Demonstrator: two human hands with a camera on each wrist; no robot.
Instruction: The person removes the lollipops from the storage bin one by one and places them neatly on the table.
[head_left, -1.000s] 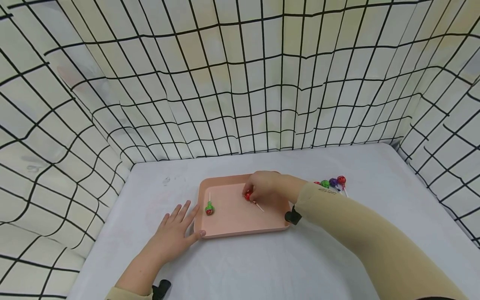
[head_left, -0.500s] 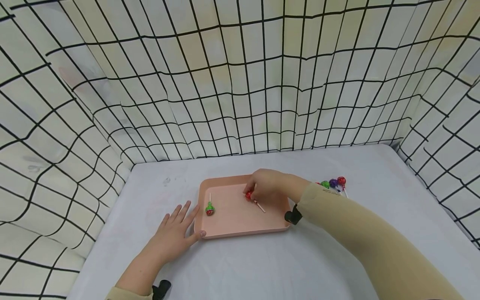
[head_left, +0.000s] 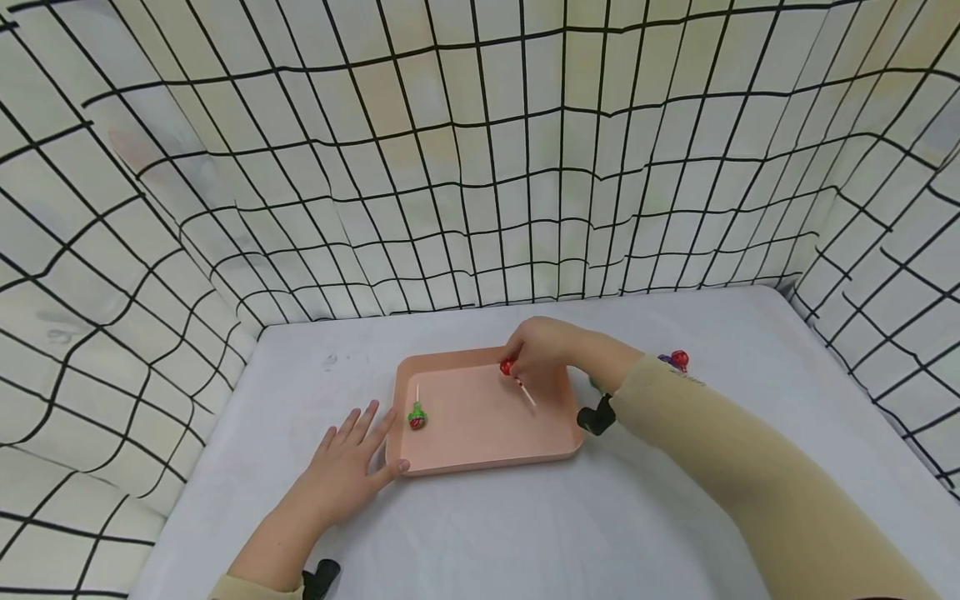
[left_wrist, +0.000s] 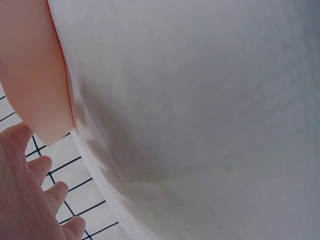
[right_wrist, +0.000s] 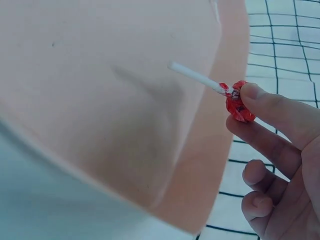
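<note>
A pink tray point(head_left: 480, 429) lies on the white table. Over its far right part my right hand point(head_left: 551, 343) pinches a red-wrapped lollipop point(head_left: 506, 367) between thumb and index finger. In the right wrist view the wrapped lollipop head point(right_wrist: 241, 111) is at the fingertips, its white stick pointing away from the hand, and a shadow falls on the tray floor. A green lollipop point(head_left: 417, 417) lies at the tray's left end, stick toward the far side. Spread and straight, the fingers of my left hand point(head_left: 347, 465) touch the tray's near left corner.
Right of the tray, a red lollipop point(head_left: 679, 359) and a purple lollipop point(head_left: 664, 358) show past the right sleeve point(head_left: 697, 425), which hides part of that area. A bit of green shows beside the right wrist. Black-gridded white walls point(head_left: 525, 167) enclose the table.
My right hand has moved up and toward the tray's far edge, carrying the red lollipop with it. The left hand, tray and green lollipop stay in place.
</note>
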